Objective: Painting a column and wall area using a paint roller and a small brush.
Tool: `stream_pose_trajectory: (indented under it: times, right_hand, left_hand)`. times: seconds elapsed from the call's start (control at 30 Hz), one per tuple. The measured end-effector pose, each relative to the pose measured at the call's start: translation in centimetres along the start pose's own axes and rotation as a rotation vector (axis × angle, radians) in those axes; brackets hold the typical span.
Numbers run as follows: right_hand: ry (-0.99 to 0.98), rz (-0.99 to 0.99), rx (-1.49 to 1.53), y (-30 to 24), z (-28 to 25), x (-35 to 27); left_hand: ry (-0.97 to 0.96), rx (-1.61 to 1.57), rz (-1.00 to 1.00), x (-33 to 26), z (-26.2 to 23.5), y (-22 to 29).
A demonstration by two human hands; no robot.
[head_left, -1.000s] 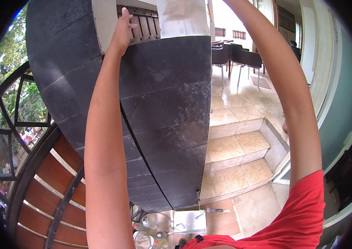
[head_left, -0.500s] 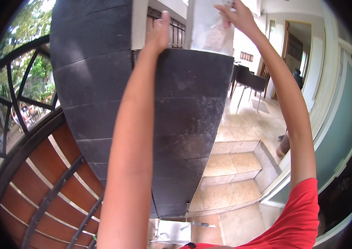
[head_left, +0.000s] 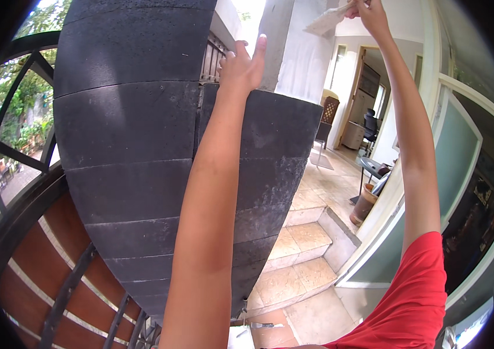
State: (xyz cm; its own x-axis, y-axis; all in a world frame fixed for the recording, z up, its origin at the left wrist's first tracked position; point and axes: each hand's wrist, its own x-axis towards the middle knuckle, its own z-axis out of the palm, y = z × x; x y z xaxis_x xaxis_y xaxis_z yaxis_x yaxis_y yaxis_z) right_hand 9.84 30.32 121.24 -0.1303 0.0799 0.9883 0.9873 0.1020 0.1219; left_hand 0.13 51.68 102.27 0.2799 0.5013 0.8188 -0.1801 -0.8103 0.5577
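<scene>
High at the upper right, my right hand [head_left: 369, 13] is closed around a putty knife, its wide blade [head_left: 325, 22] smeared with whitish material. The blade tilts beside the white-coated wall face [head_left: 305, 64], seemingly apart from it. My left hand [head_left: 242, 67] is up at the window-like opening above the dark-tiled wall, thumb raised and fingers spread, holding nothing I can see. Whether its palm touches the ledge, I cannot tell. Dark tiles [head_left: 136, 122] cover the wall below both hands.
A brown gate with black metal bars [head_left: 55, 273] stands at left. Stone steps [head_left: 296, 250] rise at right beside a frosted glass door [head_left: 462, 151]. On the floor below lie a flat tool [head_left: 267, 325] and a white object [head_left: 240, 338]. A clay pot [head_left: 364, 205] stands farther back.
The putty knife has come away from the white wall face and moved up and right with my right hand. My left hand has shifted right and slightly down in the picture; the view has turned.
</scene>
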Motion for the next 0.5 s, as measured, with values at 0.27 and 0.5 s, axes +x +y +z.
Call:
stream_pose_trajectory:
  times: [0.27,0.5]
  right_hand:
    - [-0.028,0.077,0.026,-0.2,-0.4,-4.3]
    - [-0.158,0.172,-0.141,-0.6,1.6,-8.4]
  left_hand:
    - [0.008,-0.082,0.053,1.0,0.5,-1.3]
    - [0.026,-0.082,0.068,1.2,0.5,-1.5]
